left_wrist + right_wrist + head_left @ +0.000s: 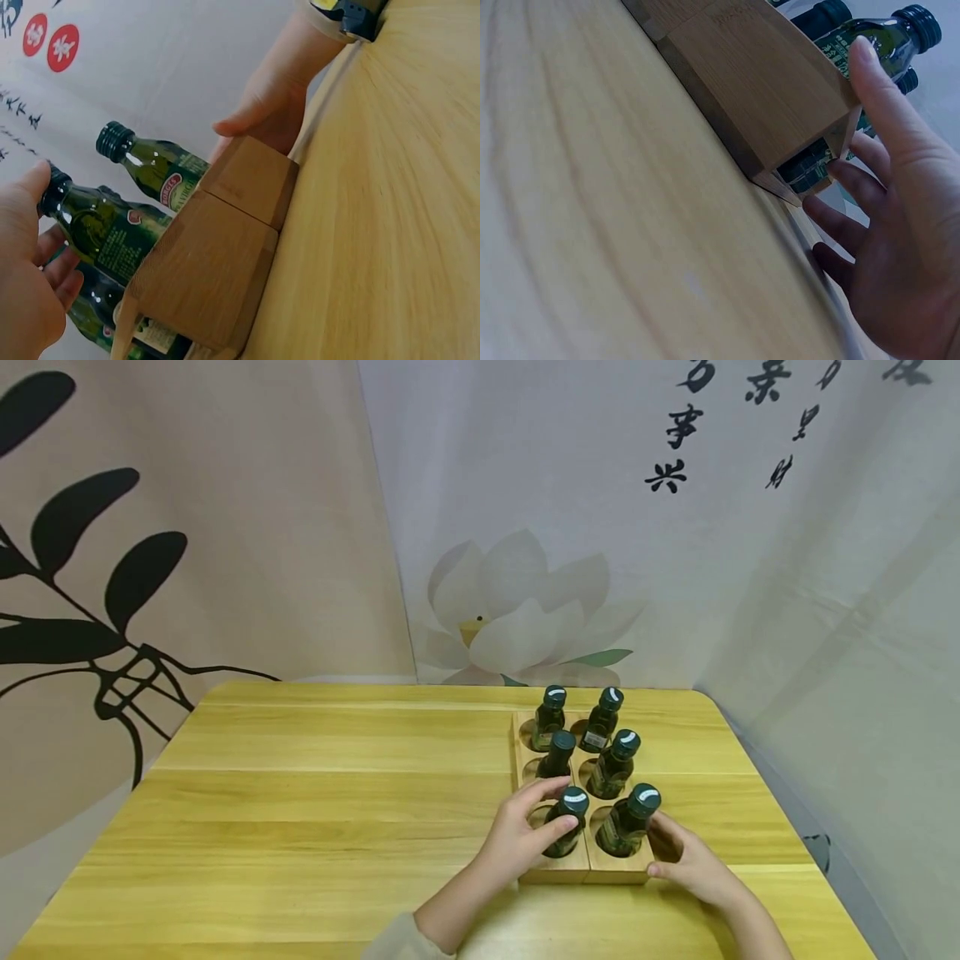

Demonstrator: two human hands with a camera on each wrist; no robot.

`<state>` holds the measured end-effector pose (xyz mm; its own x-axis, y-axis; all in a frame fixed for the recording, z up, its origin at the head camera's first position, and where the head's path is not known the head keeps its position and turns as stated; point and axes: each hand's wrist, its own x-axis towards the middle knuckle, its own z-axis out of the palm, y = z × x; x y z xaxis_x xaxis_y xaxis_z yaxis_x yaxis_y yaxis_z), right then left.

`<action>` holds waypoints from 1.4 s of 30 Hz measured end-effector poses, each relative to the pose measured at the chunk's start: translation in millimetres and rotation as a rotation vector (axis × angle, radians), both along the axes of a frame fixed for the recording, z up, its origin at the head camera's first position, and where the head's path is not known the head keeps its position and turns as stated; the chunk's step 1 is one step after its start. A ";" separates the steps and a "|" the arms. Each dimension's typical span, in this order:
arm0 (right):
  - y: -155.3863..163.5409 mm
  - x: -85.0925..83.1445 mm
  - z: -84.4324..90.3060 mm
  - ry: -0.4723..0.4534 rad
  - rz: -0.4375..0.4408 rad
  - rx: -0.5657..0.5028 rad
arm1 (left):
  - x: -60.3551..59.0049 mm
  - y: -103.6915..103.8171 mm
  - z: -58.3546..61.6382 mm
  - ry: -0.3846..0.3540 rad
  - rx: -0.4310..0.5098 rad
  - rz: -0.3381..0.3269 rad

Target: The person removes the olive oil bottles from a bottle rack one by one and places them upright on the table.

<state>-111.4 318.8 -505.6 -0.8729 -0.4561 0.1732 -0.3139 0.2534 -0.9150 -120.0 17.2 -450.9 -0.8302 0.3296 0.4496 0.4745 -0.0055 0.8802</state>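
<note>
Two wooden bottle racks point(555, 870) stand side by side on the table, holding several small dark green bottles with dark caps. My left hand point(553, 810) curls round the front-left bottle point(576, 800), thumb across its body and fingers on the far side. In the left wrist view that hand point(37, 247) grips the same bottle point(101, 229) above the rack point(217, 255). My right hand point(663, 847) rests against the rack's front right corner beside the front-right bottle point(643, 800). In the right wrist view its fingers point(840, 176) spread along the rack point(757, 82).
The racks sit on the right half of a yellow wooden table point(315, 827), whose right edge point(757, 760) runs close by. Printed fabric backdrops point(525, 527) hang right behind and beside the table.
</note>
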 end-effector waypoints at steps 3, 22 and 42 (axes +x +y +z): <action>0.6 -0.4 -0.6 -0.009 -0.018 0.023 | -0.7 1.4 1.8 0.014 -0.007 0.005; 1.6 -1.7 -4.6 -0.015 0.012 -0.014 | 2.4 3.1 21.3 0.056 -0.015 0.070; 1.3 -0.2 -5.3 -0.024 0.006 -0.023 | -9.8 -22.7 68.3 0.158 -0.020 0.064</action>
